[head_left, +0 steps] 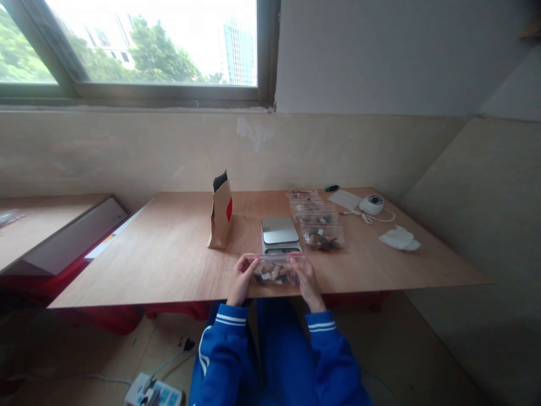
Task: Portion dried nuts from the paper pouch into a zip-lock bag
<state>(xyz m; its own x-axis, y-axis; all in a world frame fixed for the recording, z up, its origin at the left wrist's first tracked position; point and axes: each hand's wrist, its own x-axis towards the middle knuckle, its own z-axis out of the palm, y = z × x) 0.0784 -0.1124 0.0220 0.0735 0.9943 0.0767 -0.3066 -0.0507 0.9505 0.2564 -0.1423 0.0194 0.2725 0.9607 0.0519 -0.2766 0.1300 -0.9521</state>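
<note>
A clear zip bag (pixel 276 273) with a red seal strip and brownish dried pieces inside is at the table's front edge. My left hand (pixel 242 277) grips its upper left corner, thumb on the near side. At the upper right corner, my right hand (pixel 308 280) pinches the bag the same way. Just beyond it stands a kitchen scale (pixel 280 231) with a silver plate and a dark display strip. To the right of the scale lies a row of similar filled zip bags (pixel 323 238).
A brown paper bag (pixel 220 217) with a red patch stands upright, left of the scale. At the right are a white dome camera (pixel 371 204) with its cable, a white crumpled sheet (pixel 399 238) and a dark green object (pixel 332 188). A power strip (pixel 154 391) lies on the floor.
</note>
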